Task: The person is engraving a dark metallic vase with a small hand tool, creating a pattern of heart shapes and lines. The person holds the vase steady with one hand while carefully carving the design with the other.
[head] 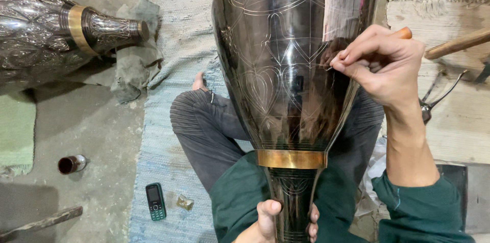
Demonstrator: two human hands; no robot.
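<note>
The work in hand appears to be line engraving on a large dark metal vase (286, 69), which lies across the seated person's lap at the centre of the view, above a pale woven mat (173, 34) on the floor. The right hand (383, 62) is at 3 o'clock of the vase body, fingers pressed together and pinching a slim tool with an orange-brown handle end (404, 33); its tip, mostly hidden by the fingertips, meets the surface beside already incised heart and lattice lines. The left hand (270, 220) is at 6 o'clock, fingers wrapped around the narrow neck below the brass band (291, 159), steadying it. The vase's long axis runs from 6 o'clock to 12 o'clock: the neck points toward the person, the broad body away and out of frame at the top. In my judgement the marking is part-way, with bare polished areas remaining; the next move calls for a firm hold on the neck and a small, controlled stroke, since the curved glossy wall could let the tip skid. A second, fully worked vase (56, 34) lies at 10 o'clock on a grey cloth (135, 64). A small round cup (71, 164) and a green mobile phone (155, 201) sit at 8 o'clock; a wooden handle (457, 44) and a metal pincer-like tool (439, 95) lie at 3 o'clock on a wooden board (459, 120).
</note>
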